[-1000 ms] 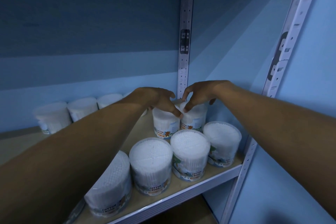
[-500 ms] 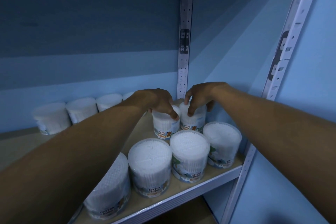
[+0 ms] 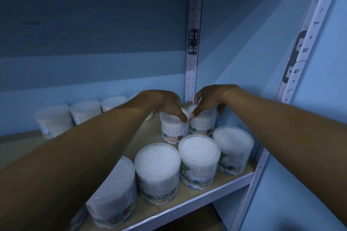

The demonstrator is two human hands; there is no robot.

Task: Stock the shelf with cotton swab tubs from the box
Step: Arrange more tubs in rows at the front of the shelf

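Tub labels [image 3: 172,138] read "COTTON BUDS"; smaller print probably illegible.

Tubs [image 3: 157,171] on shelf [image 3: 191,199], rows front and back

Two bare forearms in view, no sleeves visible up to the frame edges. Left hand [image 3: 161,104] and right hand [image 3: 212,99] ungloved; no rings, watch, bracelet or wrist strap seen. Fingernails short where visible. Dim light; finer skin detail cannot be made out.
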